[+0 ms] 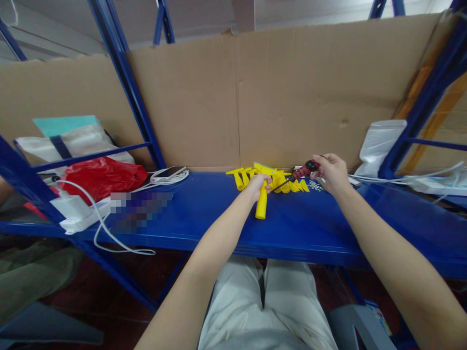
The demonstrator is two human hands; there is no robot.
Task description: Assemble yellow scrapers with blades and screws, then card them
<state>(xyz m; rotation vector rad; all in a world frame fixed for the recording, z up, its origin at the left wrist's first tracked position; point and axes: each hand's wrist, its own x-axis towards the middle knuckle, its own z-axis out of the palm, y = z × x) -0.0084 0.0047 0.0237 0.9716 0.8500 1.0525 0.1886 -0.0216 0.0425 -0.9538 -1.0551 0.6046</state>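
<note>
My left hand (258,186) is closed around a yellow plastic handle (260,208), whose tube-like end points toward me over the blue shelf (204,214). In my right hand (331,171) is a screwdriver with a red and black grip (301,171). Its dark shaft (280,186) slants down to the left, with the tip close to the yellow handle by my left fingers; whether they touch I cannot tell. Behind both hands lies a row of similar yellow plastic parts (239,181). Small silvery pieces, likely screws (314,185), are scattered beneath my right hand.
A tall cardboard panel (284,97) closes off the back. To the left are a phone (170,172) on coiled white cable, a red plastic bag (104,177) and a white power strip (83,221). A white plastic packet (379,146) leans beside the blue post at right.
</note>
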